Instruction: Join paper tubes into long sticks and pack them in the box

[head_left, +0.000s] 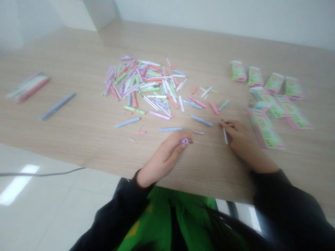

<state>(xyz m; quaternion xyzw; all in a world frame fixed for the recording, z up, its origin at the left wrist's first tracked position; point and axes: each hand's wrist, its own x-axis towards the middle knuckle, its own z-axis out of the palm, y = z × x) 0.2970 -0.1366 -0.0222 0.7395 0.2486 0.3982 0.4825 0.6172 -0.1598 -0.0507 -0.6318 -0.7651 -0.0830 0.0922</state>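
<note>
I am pinching a lilac pen part in my left grip and a white pen part in my right grip, steadying each.

No legible text anywhere. Pink-and-green cardboard sleeves near right edge of tabletop carry large dark lettering on green panels, too blurred to read; no word, number or brand comes out. Smaller print on same sleeves also blurred. Sleeves further from tabletop's right front corner show same green panels, print equally unreadable. Pastel pen barrels in scattered pile at tabletop's middle: no readable marks.
</note>
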